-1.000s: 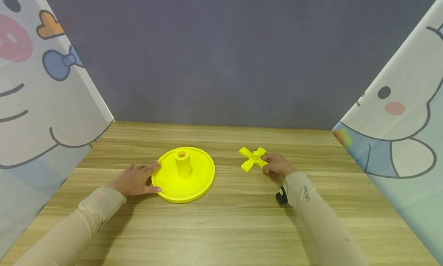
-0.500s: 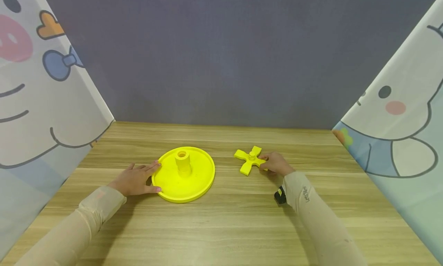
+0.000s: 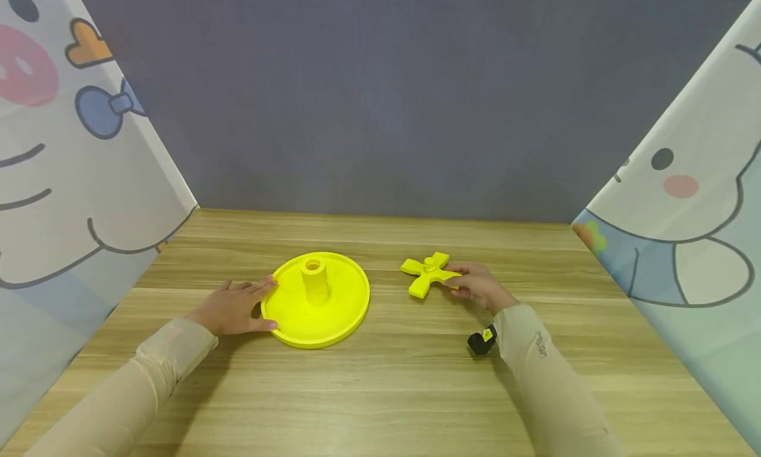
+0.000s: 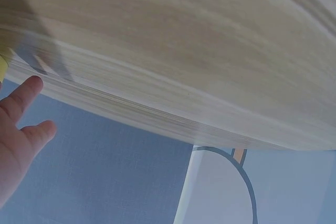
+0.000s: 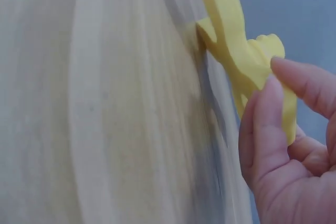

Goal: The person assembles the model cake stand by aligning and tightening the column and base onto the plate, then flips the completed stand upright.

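Observation:
A yellow round base (image 3: 297, 318) with a raised rim lies on the table, a hollow post (image 3: 315, 285) standing up from its middle. At the base's left rim rests my left hand (image 3: 228, 310), fingers straight and spread, the thumb at the near edge. To the right, my right hand (image 3: 480, 288) pinches one arm of a yellow four-armed cross piece (image 3: 429, 267) with a small round knob on top. The right wrist view has the cross (image 5: 236, 51) tilted, gripped between thumb and fingers, its shadow on the wood beside it. Only a yellow sliver of the base (image 4: 2, 67) enters the left wrist view.
The wood-grain table (image 3: 380, 391) ends at a grey upright panel (image 3: 380, 100) behind. Cartoon-printed panels stand on the left (image 3: 71, 179) and right (image 3: 701, 246). A small black device (image 3: 481, 340) sits at the right wrist.
The cross piece has shifted slightly left and turned a little, and it now looks tilted up in my right hand. The right wrist has rolled. My left hand and the base have stayed put.

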Motion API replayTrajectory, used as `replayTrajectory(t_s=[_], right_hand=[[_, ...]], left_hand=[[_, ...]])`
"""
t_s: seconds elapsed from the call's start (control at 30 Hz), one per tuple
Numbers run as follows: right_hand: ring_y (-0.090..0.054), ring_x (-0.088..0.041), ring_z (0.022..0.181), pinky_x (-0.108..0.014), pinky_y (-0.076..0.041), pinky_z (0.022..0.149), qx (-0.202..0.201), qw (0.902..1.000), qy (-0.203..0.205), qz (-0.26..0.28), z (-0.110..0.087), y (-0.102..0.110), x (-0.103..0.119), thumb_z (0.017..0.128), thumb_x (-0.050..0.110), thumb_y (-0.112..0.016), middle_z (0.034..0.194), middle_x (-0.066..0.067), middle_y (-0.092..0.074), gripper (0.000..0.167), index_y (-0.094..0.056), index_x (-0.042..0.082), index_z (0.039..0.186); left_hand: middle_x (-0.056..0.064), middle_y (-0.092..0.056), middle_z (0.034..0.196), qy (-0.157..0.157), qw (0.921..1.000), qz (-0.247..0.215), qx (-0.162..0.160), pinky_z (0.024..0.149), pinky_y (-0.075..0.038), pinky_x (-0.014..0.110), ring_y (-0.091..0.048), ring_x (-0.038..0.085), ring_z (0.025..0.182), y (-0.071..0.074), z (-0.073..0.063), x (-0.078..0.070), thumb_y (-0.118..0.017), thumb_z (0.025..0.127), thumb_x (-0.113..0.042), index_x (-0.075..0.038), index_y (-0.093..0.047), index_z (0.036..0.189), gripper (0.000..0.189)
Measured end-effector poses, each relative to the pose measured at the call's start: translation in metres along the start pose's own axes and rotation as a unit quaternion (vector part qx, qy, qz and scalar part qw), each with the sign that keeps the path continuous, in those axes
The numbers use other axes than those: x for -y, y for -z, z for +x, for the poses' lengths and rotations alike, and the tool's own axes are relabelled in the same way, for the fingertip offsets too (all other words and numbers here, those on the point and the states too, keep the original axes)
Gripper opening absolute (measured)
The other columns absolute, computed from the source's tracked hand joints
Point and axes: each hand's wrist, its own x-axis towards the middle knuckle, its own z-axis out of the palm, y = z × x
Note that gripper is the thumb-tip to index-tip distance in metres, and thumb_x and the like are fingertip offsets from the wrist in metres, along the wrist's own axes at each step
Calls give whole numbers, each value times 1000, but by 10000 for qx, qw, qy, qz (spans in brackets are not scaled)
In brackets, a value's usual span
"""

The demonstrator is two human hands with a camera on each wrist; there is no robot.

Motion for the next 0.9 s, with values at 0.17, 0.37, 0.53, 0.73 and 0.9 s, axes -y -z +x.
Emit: replayTrajectory(t_s=[0.17,0.37,0.53,0.73,0.9], right_hand=[[-62,-6,71,-19,-54,69,197,9979,70,620,-5,4,-2,91,-8,-54,110,-10,-51,54,-35,-12,141],[-63,-5,64,-17,-54,69,322,9889,-78,1449,-9,7,-4,92,-10,-48,104,-8,-56,57,-28,-10,145],[-64,-6,64,-16,-54,68,198,9763,46,2156,-15,1,0,93,-12,-45,87,-5,-61,58,-22,-11,146],[-66,-9,68,-19,-54,70,-82,9683,382,2467,-23,-10,6,91,-15,-47,77,-4,-63,55,-27,-13,142],[-68,-12,69,-20,-55,70,-163,9553,529,2903,-25,-18,6,90,-18,-47,82,-6,-64,36,-67,3,111]], left_hand=[[21,-41,145,-1,10000,-11,-13,95,-27,73,-50,49,117,1,0,0,-56,84,-65,3,-41,142,91],[21,-42,145,-21,10000,-32,-33,95,-27,73,-51,48,117,1,-1,-2,-57,83,-65,3,-42,141,91],[20,-41,146,26,10000,-64,-9,96,-27,73,-49,47,119,1,-2,-2,-56,83,-66,2,-41,142,92],[20,-40,146,38,10000,-25,-16,96,-27,73,-49,47,120,1,0,-1,-56,83,-66,2,-40,143,92],[20,-38,147,83,10000,-6,54,96,-26,73,-48,46,121,0,0,-1,-55,83,-67,2,-39,143,93]])
